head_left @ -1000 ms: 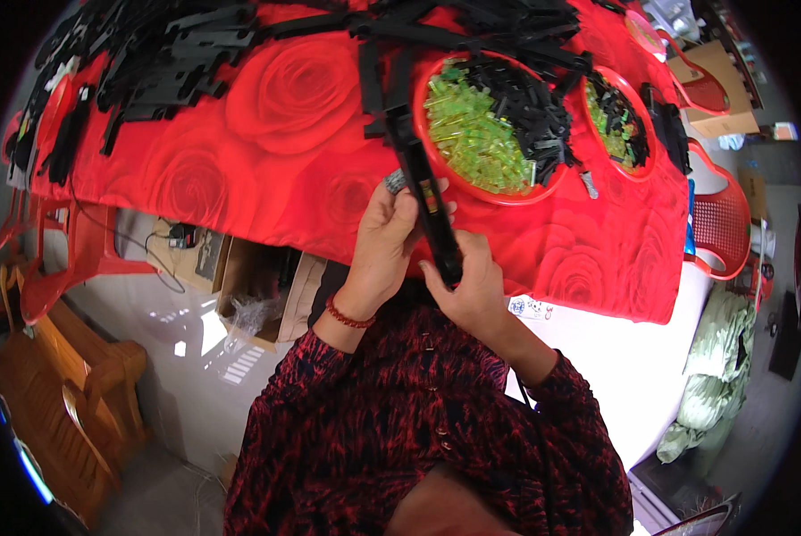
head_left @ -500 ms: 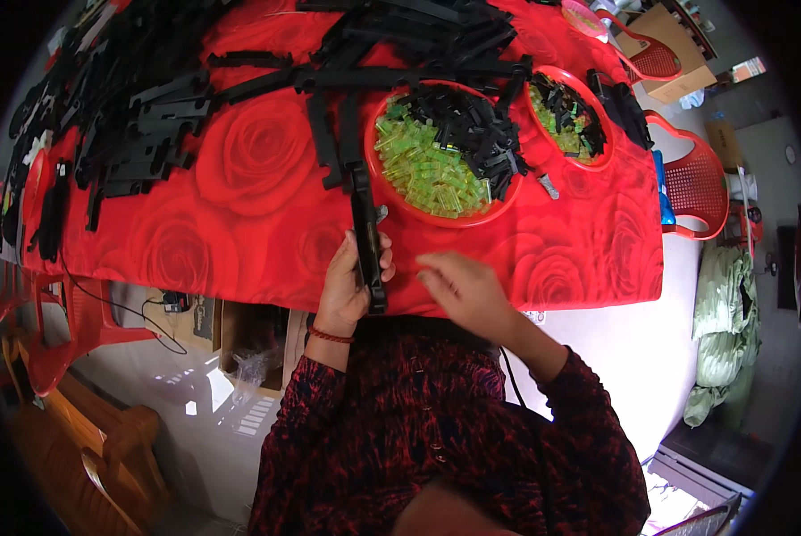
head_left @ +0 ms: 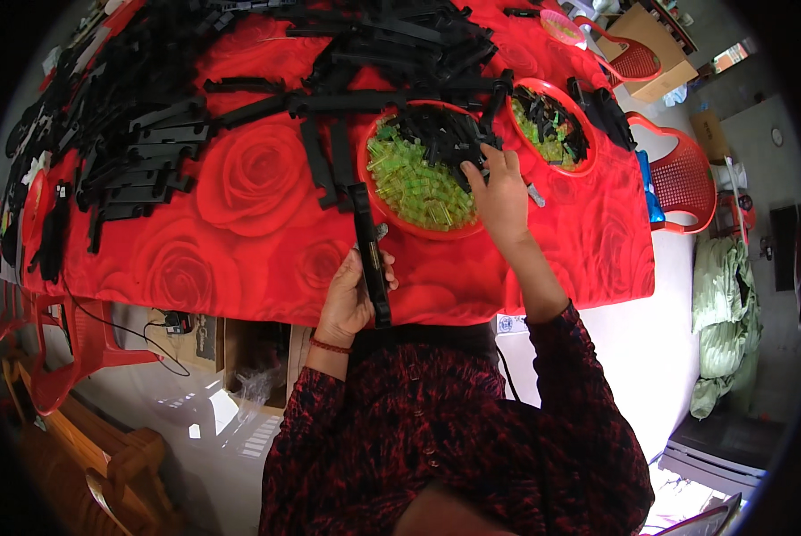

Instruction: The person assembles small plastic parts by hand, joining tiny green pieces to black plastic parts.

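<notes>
My left hand (head_left: 347,299) is closed round a long, narrow black plastic part (head_left: 370,259), held nearly upright at the table's front edge. A small grey piece shows beside that part, just above my fingers. My right hand (head_left: 505,201) reaches over the right side of a red basin (head_left: 445,233), its thumb apart from the fingers and its fingertips at a heap of small black pieces (head_left: 440,129). Whether a piece is between them cannot be made out. Small clear yellow-green pieces (head_left: 418,183) fill the basin's left and near part.
A smaller red bowl (head_left: 588,147) of mixed green and black pieces stands to the right. Long black parts (head_left: 163,134) lie piled at the left and far side of the red rose-patterned tablecloth (head_left: 257,165). Red chairs (head_left: 684,183) stand around the table.
My right hand has moved from beside the left hand, forward and to the right, into the basin's black pieces. My left hand still holds the black part in about the same place.
</notes>
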Action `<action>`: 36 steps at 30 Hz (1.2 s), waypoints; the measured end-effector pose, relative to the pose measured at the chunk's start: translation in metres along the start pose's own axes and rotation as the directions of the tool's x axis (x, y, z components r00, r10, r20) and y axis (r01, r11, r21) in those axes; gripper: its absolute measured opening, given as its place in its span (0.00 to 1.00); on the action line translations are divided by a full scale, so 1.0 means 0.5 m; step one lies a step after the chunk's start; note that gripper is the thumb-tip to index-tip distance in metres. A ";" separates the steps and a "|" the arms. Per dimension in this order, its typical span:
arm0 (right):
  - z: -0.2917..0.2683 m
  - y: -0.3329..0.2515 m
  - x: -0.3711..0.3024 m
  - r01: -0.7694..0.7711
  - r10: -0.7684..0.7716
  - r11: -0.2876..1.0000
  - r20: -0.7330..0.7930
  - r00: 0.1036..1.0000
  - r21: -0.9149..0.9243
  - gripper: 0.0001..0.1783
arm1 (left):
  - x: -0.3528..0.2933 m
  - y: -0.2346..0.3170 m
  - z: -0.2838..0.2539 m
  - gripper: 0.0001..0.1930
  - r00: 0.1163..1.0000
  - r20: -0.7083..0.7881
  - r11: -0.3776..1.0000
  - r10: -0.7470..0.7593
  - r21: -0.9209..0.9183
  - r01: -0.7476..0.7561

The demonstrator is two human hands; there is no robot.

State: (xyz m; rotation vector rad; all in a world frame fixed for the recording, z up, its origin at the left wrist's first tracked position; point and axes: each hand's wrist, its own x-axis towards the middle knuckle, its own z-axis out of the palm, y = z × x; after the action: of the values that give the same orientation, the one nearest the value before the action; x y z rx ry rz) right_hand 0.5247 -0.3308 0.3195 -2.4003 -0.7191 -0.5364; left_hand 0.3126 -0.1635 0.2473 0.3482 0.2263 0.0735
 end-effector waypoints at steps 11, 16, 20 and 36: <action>0.031 0.003 0.008 -0.048 0.048 0.999 0.028 0.998 -0.004 0.14 | 0.002 0.003 -0.003 0.20 0.999 -0.008 0.999 -0.033 0.012 0.033; 0.028 0.026 0.026 -0.250 0.236 0.873 0.085 0.968 0.420 0.07 | 0.002 0.001 0.003 0.20 0.999 0.004 0.999 -0.043 0.003 0.043; 0.003 0.004 0.027 -0.466 0.378 0.570 0.288 0.880 0.677 0.05 | -0.003 0.000 -0.010 0.20 0.999 0.005 0.999 -0.046 -0.009 0.046; -0.022 -0.194 -0.034 -0.428 -0.116 0.639 0.630 0.768 0.639 0.02 | 0.000 0.007 0.002 0.20 0.996 0.024 0.993 -0.090 -0.071 0.092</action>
State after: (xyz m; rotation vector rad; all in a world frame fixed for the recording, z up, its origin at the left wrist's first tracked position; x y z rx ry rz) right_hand 0.4512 -0.2765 0.3582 -1.7319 -0.7613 0.6248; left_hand 0.3126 -0.1607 0.2496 0.2662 0.2181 -0.0117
